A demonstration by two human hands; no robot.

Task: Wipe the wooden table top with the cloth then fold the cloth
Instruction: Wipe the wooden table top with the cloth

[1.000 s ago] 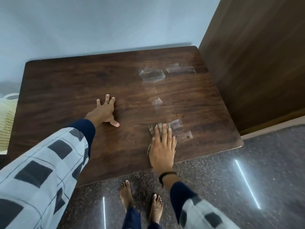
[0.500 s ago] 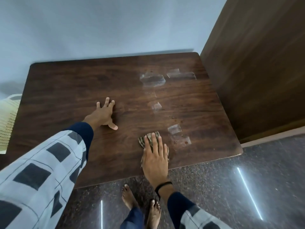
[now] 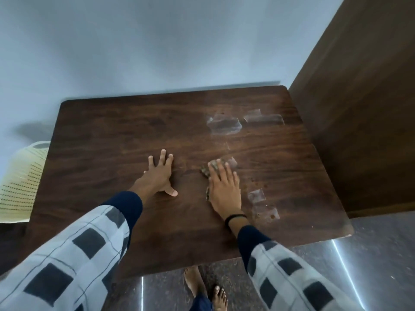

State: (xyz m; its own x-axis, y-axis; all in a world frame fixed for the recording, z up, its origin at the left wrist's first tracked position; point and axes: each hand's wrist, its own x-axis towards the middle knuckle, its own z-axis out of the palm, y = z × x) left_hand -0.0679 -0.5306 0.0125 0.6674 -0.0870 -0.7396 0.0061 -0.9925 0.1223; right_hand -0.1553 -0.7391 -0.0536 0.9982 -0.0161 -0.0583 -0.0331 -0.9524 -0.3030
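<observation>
- The wooden table top is dark, with rounded corners. Its far edge meets a pale wall, and its right edge runs close beside a tall brown wooden panel.
- The right hand lies flat on the cloth, fingers straight and close together, pressing it to the wood a little right of the top's middle.
- The cloth is a small brownish patterned wad, mostly hidden under the palm. Its edge shows past the fingertips and along the thumb side.
- The left hand rests flat on bare wood just left of the cloth, fingers spread, thumb pointing toward the near edge, holding nothing. A strip of wood separates the 2 hands.
- 5 clear film patches lie on the right half: 2 near the far right corner, 1 beside the right fingertips, and 2 right of the right wrist.
- Small dark specks dot the wood between the right hand and the right edge.
- Bare wood runs from the left hand out to the left edge and the far left corner.
- Both forearms cross the near edge in checked sleeves with dark cuffs. A black band circles the right wrist.
- Beyond the left edge sits a cream perforated basket, partly hidden by the top.
- Below the near edge, a speckled polished floor shows light streaks, and 2 bare feet stand close to the table.
</observation>
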